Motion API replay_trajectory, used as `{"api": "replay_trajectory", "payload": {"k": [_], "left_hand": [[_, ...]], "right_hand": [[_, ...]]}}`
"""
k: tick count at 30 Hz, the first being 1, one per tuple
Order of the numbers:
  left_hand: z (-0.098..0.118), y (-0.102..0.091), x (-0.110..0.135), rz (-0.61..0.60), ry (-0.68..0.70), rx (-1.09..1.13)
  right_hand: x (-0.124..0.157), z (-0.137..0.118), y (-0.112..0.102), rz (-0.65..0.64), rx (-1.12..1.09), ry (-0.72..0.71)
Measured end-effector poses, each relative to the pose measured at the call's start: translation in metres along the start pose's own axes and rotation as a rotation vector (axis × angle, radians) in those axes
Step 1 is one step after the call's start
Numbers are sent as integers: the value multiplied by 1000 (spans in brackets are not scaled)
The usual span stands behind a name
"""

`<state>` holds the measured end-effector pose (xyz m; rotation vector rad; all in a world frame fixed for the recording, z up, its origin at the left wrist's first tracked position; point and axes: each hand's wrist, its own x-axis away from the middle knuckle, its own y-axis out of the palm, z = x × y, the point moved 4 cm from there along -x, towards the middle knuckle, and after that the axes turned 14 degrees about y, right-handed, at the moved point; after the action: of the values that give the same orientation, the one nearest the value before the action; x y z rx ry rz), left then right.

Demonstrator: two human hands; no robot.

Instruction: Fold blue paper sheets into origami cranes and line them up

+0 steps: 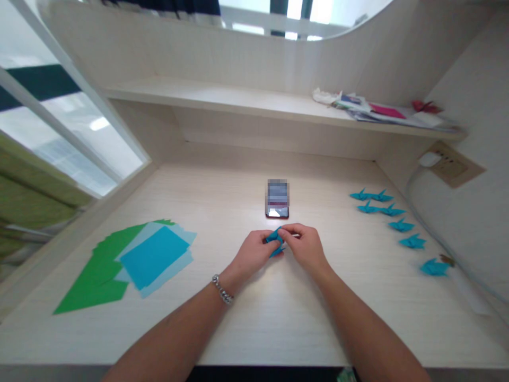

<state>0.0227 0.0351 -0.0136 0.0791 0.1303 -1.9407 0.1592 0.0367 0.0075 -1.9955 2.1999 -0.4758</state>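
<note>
Between my hands is a small piece of folded blue paper (274, 236), partly covered by my fingers. My left hand (256, 249) grips its left side, with the thumb lying across the paper. At its upper right edge, my right hand (304, 244) pinches the paper between thumb and fingers. A phone (277, 211) lies on the desk just beyond my hands, its screen blurred. Several finished blue paper cranes (401, 225) stand along the right side of the desk.
Blue paper sheets (155, 257) lie fanned over green paper sheets (95, 276) on the left of the desk (222, 191). A shelf (222, 98) at the back carries papers (385, 110). On the right wall, a cable runs down from a plugged-in socket (457, 165).
</note>
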Motion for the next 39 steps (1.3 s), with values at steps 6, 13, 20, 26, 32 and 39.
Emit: {"api": "replay_trajectory", "payload": {"k": [6,13,20,26,32,39], "left_hand": [[1,-2,0,-2,-11,-16],[0,0,0,21,-55,19],[3,-3,-2,91,-2,3],[7,-13,-3,201,105,-42],[5,-12,-3,271,116,-21],[8,-12,-4,301,118,20]], "right_hand": [[3,-4,-1,19,17,-24],[4,-5,2,56,50,-74],[4,-7,1,44,33,-78],[1,2,7,-57,7,8],[-2,7,7,-35,-1,82],[-1,9,5,21,-38,82]]}}
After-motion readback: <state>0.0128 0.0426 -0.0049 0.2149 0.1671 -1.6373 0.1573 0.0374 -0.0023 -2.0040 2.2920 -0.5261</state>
